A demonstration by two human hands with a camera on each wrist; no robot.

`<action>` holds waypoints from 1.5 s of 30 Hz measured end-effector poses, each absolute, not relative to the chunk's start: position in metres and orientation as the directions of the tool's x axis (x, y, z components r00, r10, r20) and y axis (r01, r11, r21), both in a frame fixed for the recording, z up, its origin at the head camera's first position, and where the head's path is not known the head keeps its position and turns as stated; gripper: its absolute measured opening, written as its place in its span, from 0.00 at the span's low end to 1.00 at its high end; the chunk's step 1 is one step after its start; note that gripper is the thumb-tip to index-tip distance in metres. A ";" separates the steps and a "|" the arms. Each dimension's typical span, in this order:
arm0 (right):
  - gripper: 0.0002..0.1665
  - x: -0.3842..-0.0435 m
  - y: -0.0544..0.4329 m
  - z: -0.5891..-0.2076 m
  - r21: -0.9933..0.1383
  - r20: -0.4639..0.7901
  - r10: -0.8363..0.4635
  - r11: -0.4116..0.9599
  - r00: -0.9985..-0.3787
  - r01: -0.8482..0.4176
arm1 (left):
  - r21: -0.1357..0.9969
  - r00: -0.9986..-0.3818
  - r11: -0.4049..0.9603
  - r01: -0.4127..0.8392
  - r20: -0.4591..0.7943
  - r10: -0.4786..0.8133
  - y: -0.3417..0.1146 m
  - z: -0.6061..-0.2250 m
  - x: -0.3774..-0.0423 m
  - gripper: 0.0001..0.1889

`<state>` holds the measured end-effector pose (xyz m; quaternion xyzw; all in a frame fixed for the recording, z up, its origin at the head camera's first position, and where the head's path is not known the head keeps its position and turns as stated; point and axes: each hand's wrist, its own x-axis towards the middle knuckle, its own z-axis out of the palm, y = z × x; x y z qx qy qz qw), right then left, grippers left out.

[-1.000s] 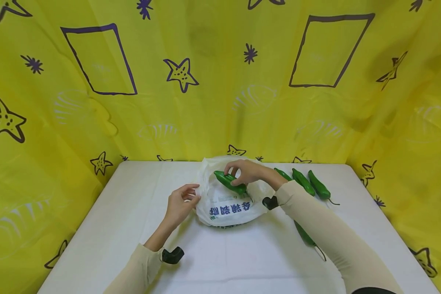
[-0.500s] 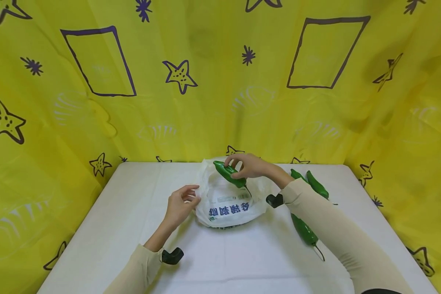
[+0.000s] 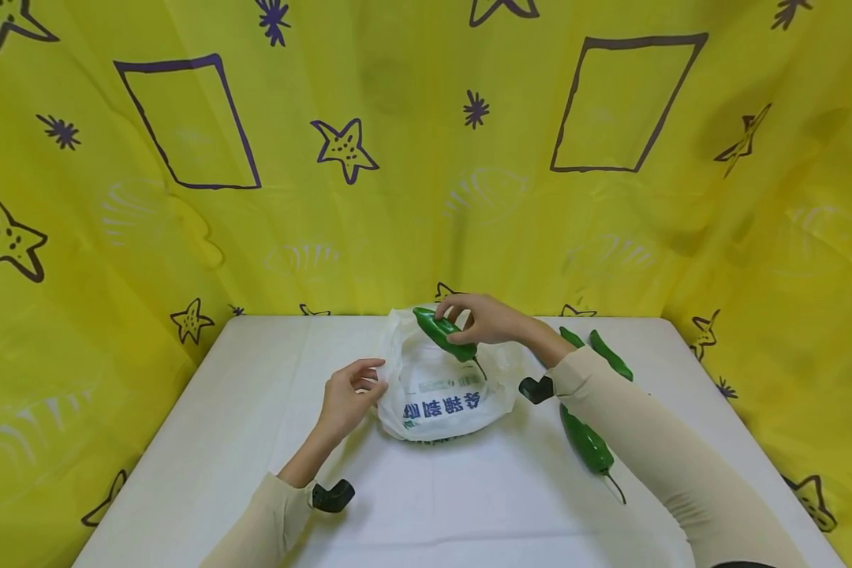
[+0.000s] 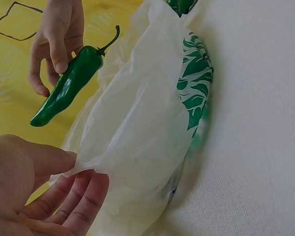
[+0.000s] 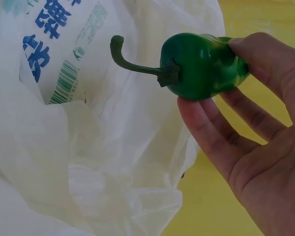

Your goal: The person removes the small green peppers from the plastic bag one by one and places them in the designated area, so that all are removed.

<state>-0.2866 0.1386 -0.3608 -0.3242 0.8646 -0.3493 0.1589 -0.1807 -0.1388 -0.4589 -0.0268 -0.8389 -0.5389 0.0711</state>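
Over the mouth of a white plastic bag (image 3: 440, 418), my right hand (image 3: 488, 319) holds a green pepper (image 3: 443, 335) between thumb and fingers. Its curved stem points down toward the bag in the head view. The right wrist view shows the same pepper (image 5: 206, 66) pinched, with blue lettering and a green barcode on the bag (image 5: 132, 123) below it. My left hand (image 3: 350, 398) pinches the bag's left rim; in the left wrist view the thumb and fingers (image 4: 88, 196) grip the thin plastic. Whatever lies deep in the bag is hidden.
More green peppers lie on the white table (image 3: 255, 442) to the right: one pepper (image 3: 588, 446) near the right forearm, others (image 3: 610, 355) farther back, partly covered by the arm. A yellow patterned curtain (image 3: 397, 221) stands behind the table.
My right hand has lifted slightly with the pepper, raising it higher over the bag, and the right forearm has shifted right. The left hand stays on the bag's rim.
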 end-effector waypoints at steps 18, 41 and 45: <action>0.22 -0.274 0.156 -0.364 -0.713 -0.007 -0.683 0.515 -0.730 -0.475 | 0.901 -0.989 0.418 0.113 0.140 -0.036 -0.140 -0.459 -0.180 0.18; 0.23 -0.237 0.233 -0.367 -0.652 0.070 -0.607 0.573 -0.792 -0.497 | 0.905 -0.987 0.402 0.138 0.160 -0.023 -0.141 -0.458 -0.181 0.20; 0.23 -0.230 0.248 -0.369 -0.659 0.088 -0.600 0.564 -0.795 -0.498 | 0.905 -0.987 0.402 0.138 0.161 -0.023 -0.141 -0.458 -0.180 0.20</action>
